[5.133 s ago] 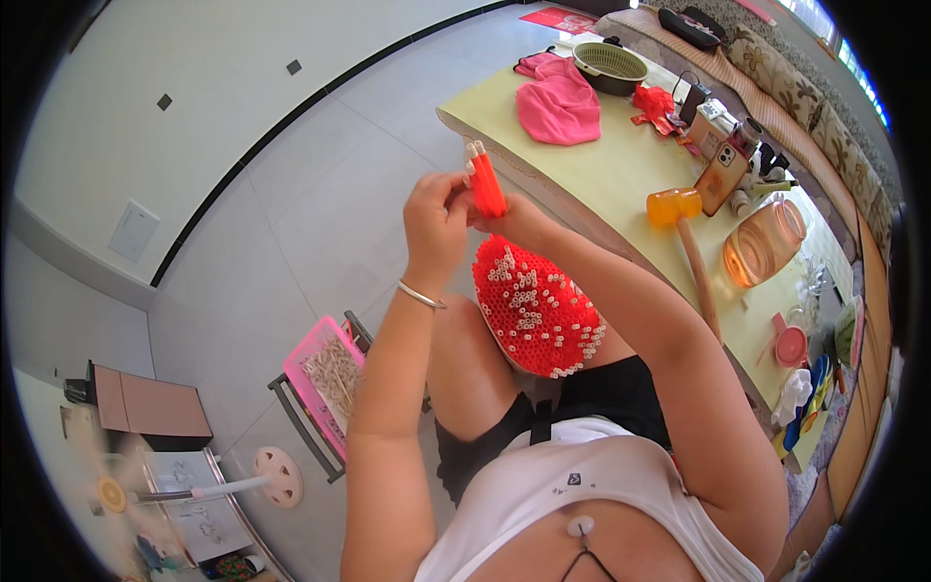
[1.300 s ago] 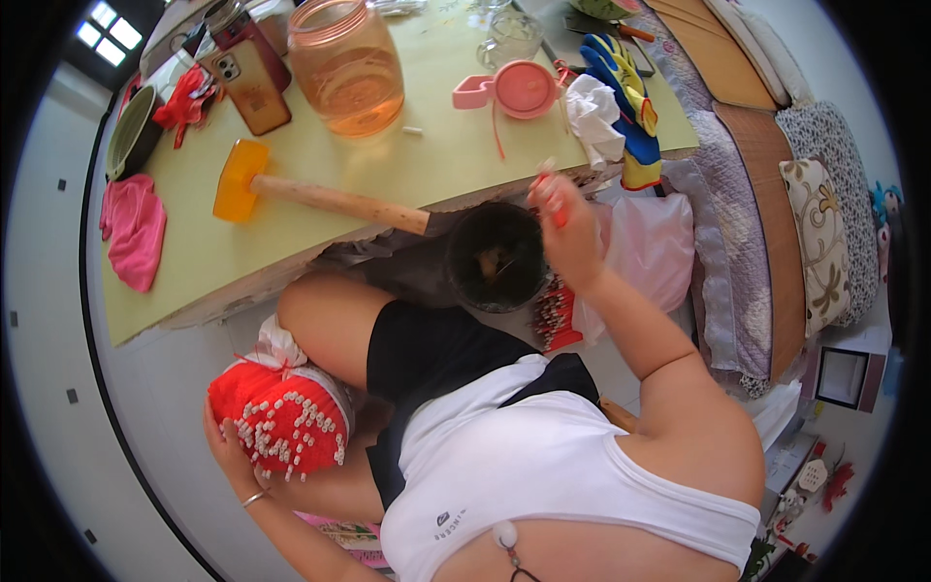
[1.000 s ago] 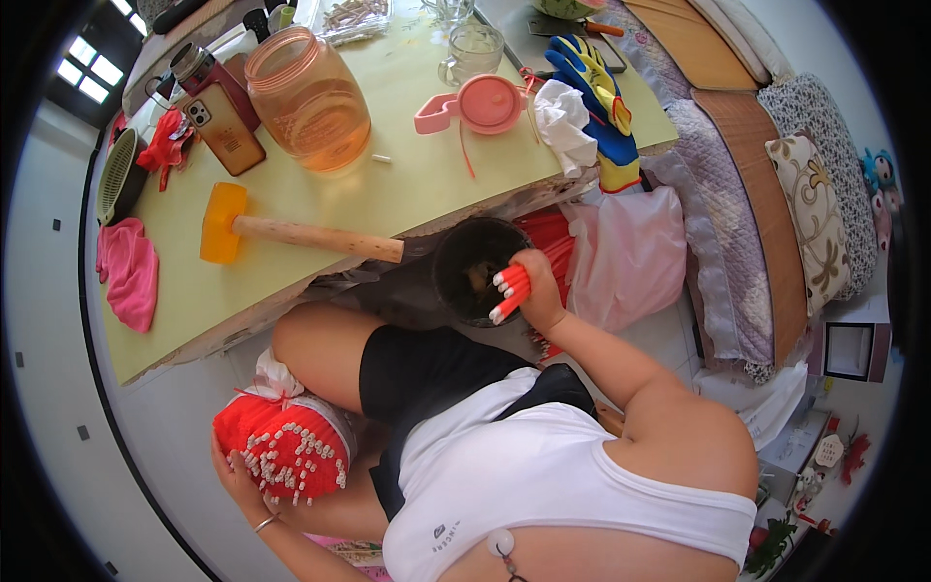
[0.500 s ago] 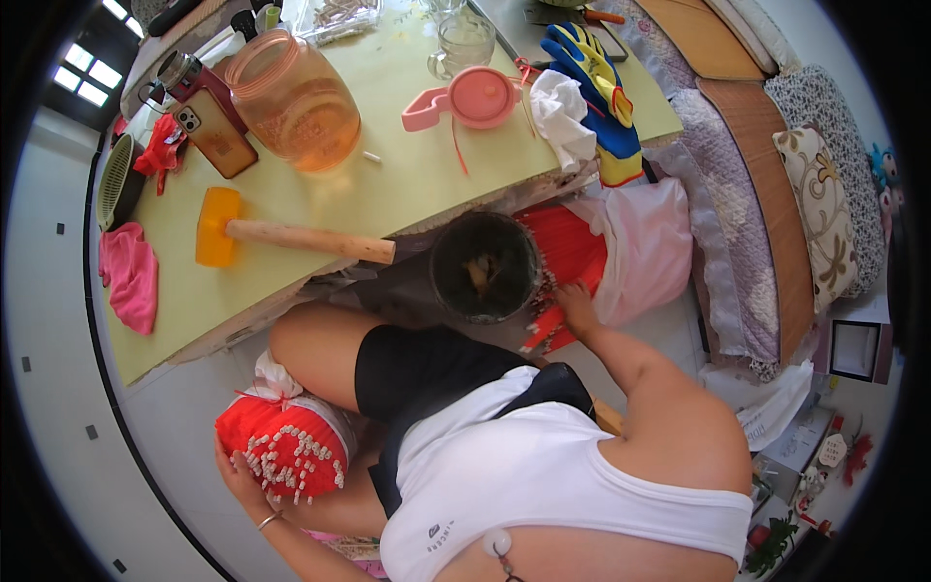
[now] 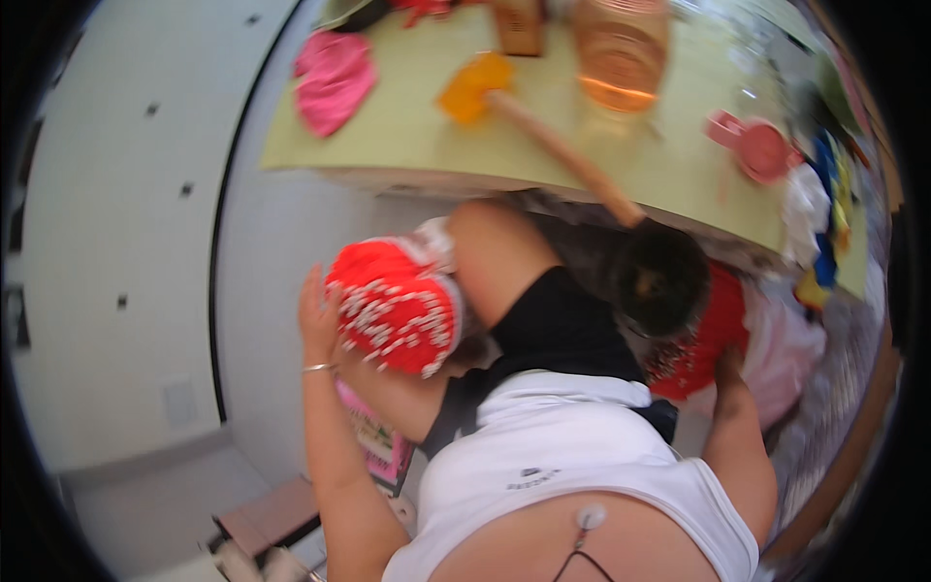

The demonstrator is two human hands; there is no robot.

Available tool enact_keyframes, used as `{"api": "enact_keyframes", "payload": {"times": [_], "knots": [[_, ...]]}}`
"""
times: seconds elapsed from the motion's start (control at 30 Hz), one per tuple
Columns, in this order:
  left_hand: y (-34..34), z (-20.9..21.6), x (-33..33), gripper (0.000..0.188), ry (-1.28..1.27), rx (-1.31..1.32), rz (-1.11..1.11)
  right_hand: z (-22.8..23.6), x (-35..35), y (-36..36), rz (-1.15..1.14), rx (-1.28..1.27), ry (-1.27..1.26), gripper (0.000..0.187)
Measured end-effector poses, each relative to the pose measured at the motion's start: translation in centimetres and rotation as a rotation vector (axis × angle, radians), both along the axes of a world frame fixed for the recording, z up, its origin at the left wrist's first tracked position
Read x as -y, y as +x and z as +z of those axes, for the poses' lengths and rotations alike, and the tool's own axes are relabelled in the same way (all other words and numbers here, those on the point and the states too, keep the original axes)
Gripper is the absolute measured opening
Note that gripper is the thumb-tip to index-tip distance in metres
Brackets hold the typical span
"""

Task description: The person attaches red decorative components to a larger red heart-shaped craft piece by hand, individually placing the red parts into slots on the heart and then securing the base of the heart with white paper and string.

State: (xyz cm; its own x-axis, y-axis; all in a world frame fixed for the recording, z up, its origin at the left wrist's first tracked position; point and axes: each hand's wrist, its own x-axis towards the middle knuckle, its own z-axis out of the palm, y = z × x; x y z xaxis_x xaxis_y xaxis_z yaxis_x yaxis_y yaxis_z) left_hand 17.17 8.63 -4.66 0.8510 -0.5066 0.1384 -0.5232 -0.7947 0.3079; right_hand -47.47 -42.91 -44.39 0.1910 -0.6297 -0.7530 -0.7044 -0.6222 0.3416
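Observation:
On my left thigh leans a round bundle of thin red strips with small white tips (image 5: 388, 315), partly in a white wrapping. My left hand (image 5: 318, 315) cups its outer side, fingers stretched along it. At the right, my right hand (image 5: 731, 371) touches a larger heap of red strips (image 5: 722, 320) in a pale pink bag (image 5: 787, 339); its fingers are smeared by motion, so what they hold cannot be made out. Between table and heap stands a dark bucket (image 5: 661, 281) with something brownish inside.
Across the front runs a pale green table (image 5: 407, 136). On it lie a yellow-headed mallet (image 5: 567, 160), a pink cloth (image 5: 335, 82), a big jar of amber liquid (image 5: 621, 58), a pink lidded item (image 5: 761, 150), a white cloth (image 5: 805, 213) and blue-yellow gloves (image 5: 826, 194).
The view has swung to the left, so table and bundles appear shifted and turned. My left hand remains at the bundle on my thigh; my right hand remains at the heap, now blurred.

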Motion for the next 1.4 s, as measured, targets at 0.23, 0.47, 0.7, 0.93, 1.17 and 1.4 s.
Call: {"api": "enact_keyframes", "payload": {"times": [0.23, 0.47, 0.7, 0.93, 1.17, 1.4], "knots": [[-3.5, 3.0, 1.1, 0.028, -0.205, 0.017, -0.027, 9.8, -5.2, 9.8, 0.345, 0.034, 0.247, 0.029], [-4.1, 1.9, 3.7, 0.023, -0.104, 0.008, -0.119, 34.7, -10.4, 29.9, 0.352, 0.809, 0.278, 0.022], [-4.4, 1.8, 3.2, 0.016, -0.024, 0.146, -0.304, 42.8, -17.5, 44.1, 0.507, 1.316, 0.667, 0.015], [-3.2, 1.7, 2.4, 0.010, 0.036, 0.275, -0.488, 42.2, -26.2, 52.6, 0.861, 1.564, 0.730, 0.010], [-3.0, 4.8, 1.4, 0.000, -0.068, 0.280, -0.440, 41.9, -27.1, 54.6, 0.762, 1.604, 0.722, 0.015], [-3.2, 12.5, 2.0, 0.012, -0.085, 0.192, -0.411, 43.1, -31.2, 58.7, 0.726, 1.563, 1.042, 0.033]]}}
